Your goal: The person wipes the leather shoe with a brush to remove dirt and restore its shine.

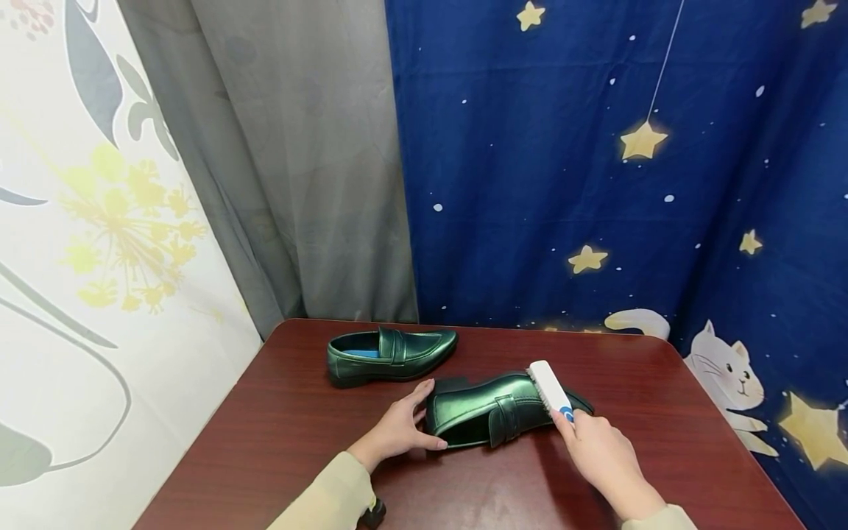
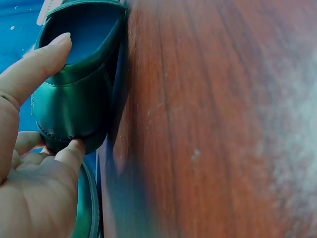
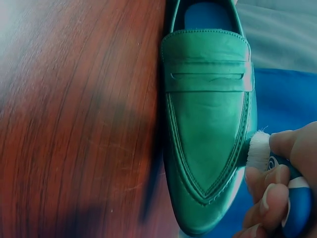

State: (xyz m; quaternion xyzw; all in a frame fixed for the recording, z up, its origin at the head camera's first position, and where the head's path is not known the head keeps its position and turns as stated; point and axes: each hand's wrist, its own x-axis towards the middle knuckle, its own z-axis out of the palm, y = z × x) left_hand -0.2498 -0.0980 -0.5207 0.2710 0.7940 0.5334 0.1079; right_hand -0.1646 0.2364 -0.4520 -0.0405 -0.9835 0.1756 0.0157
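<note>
A dark green loafer (image 1: 473,405) lies tipped on its side on the table, its opening toward me and its toe to the right. At its heel, my left hand (image 1: 400,430) holds on, thumb at the opening's rim and fingers at the heel's back, as the left wrist view shows on the loafer heel (image 2: 74,109). My right hand (image 1: 603,453) grips a white and blue brush (image 1: 550,386). In the right wrist view, the white bristles of the brush (image 3: 258,148) touch the side of the loafer near its toe (image 3: 208,148).
The matching green loafer (image 1: 391,355) stands upright behind, near the far edge of the reddish-brown table (image 1: 278,419). A grey curtain (image 1: 318,162) and a blue star-patterned curtain (image 1: 530,162) hang beyond the table. A white patterned panel (image 1: 99,258) is at the left.
</note>
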